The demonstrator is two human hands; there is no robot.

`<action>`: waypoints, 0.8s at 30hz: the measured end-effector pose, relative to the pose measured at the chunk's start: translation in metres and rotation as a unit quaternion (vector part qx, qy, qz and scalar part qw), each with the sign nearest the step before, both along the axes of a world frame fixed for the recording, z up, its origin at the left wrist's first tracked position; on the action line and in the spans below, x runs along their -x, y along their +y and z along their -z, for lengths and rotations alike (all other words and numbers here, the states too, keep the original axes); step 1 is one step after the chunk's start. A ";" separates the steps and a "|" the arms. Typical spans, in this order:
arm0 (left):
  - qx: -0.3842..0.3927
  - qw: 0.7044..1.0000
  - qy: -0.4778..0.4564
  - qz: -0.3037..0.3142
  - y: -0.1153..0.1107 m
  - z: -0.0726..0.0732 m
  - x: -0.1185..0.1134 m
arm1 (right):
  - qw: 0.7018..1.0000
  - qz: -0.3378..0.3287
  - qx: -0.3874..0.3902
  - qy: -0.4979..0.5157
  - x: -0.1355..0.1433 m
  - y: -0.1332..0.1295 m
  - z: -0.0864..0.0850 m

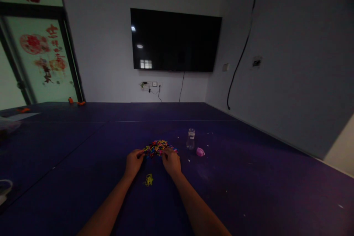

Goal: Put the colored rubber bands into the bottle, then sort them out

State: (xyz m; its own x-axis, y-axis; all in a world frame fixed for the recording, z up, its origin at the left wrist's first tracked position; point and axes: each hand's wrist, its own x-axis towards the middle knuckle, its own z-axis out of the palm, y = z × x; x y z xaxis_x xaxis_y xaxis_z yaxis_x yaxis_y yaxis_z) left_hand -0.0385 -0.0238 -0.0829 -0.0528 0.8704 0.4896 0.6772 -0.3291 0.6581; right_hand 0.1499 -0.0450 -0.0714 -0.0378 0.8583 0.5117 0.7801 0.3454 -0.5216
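A heap of thin, multicoloured rubber bands (157, 147) lies on the dark blue-purple surface in front of me. At its left edge is my left hand (134, 163), with thumb and fingers pinched together against the bands. My right hand (171, 161) reaches into the heap's right side, its fingers curled and closed. What either set of fingertips grips is too small to make out. Nearer to me, between my forearms, sits a small separate bunch of yellow-green rubber bands (149, 180).
Right of the heap stands a clear bottle (190, 140) without a cap, with a pink cap (200, 152) beside it. White scraps dot the surface. Small orange objects (81, 103) lie far left, and a black cable (240, 61) hangs on the right wall.
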 end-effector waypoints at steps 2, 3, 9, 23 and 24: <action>0.001 1.000 0.018 0.016 -0.001 0.000 -0.002 | 1.000 -0.013 0.001 -0.007 0.001 0.001 0.001; 0.001 0.999 0.027 0.023 -0.001 -0.001 -0.003 | 1.000 -0.021 0.002 -0.012 0.001 0.001 0.001; 0.008 0.997 0.076 0.033 -0.002 0.000 -0.005 | 0.991 -0.101 -0.015 -0.085 0.002 0.004 0.004; 0.008 0.993 0.117 0.000 -0.001 0.000 -0.005 | 0.988 -0.089 -0.001 -0.126 0.004 0.002 0.006; 0.007 0.993 0.119 -0.002 -0.001 -0.001 -0.005 | 0.988 -0.087 0.002 -0.124 0.004 0.002 0.006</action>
State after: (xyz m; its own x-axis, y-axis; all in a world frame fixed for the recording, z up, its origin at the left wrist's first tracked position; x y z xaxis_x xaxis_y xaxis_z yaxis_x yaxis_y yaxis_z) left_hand -0.0338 -0.0245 -0.0823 0.0591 0.8773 0.4763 0.8149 -0.3180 0.4846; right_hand 0.1462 -0.0432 -0.0778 -0.3098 0.8296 0.4645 0.8129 0.4846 -0.3232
